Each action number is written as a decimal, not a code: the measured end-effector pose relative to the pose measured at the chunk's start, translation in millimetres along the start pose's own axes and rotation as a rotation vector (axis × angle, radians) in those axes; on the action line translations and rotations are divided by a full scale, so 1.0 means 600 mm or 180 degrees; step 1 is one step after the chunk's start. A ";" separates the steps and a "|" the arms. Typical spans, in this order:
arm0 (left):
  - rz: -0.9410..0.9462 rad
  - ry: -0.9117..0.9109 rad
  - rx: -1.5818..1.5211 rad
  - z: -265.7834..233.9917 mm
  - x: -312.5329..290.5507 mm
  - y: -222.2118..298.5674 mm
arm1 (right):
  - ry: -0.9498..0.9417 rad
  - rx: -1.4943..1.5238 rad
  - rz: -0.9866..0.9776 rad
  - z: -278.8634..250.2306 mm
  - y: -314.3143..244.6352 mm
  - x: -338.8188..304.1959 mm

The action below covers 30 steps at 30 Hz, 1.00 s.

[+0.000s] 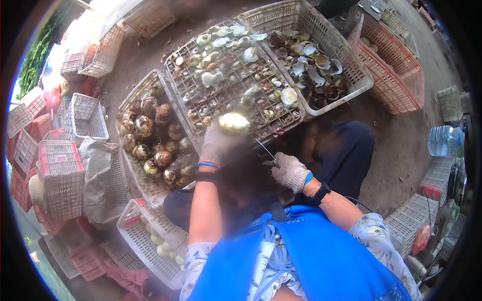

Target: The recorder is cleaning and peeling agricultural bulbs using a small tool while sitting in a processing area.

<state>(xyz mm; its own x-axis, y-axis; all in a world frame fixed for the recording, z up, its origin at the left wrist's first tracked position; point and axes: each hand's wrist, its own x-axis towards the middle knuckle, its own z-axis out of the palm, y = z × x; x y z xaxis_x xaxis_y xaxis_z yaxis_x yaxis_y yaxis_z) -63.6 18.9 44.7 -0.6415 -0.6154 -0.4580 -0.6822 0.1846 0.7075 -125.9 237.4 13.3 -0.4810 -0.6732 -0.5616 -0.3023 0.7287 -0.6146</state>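
My left hand, in a pale knit glove, is closed round a pale yellow peeled onion in front of a slatted crate lid strewn with trimmings. To its right, my gloved right hand grips a thin-bladed knife, its blade pointing up and left toward the onion. Its handle is mostly hidden in the glove. Left of my left hand, brown-skinned onions fill a crate. Cut skins and scraps lie heaped in a white crate at the upper right.
Pale peeled onions sit in a white crate by my left side. Reddish crates stand at the right, with a clear water jug farther over. More crates are stacked at the left beside grey sacking.
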 end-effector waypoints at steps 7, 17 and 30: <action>0.0664 0.0681 -0.0526 0.026 0.004 -0.032 | 0.0968 -0.0695 -0.0942 -0.025 -0.005 0.025; 0.0361 0.0335 -0.1159 0.000 0.050 -0.077 | 0.0880 -0.0985 -0.1206 -0.018 -0.021 0.069; 0.0731 0.0770 -0.0673 0.040 0.039 -0.108 | 0.0785 0.0235 -0.0788 0.018 0.010 0.129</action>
<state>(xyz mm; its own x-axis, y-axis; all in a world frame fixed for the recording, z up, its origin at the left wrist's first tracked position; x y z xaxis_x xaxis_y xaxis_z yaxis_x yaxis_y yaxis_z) -42.9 11.1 -24.6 -0.6506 -0.7439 -0.1527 -0.4271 0.1922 0.8835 -156.3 188.4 -40.1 -0.5875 -0.7710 -0.2457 -0.3786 0.5302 -0.7586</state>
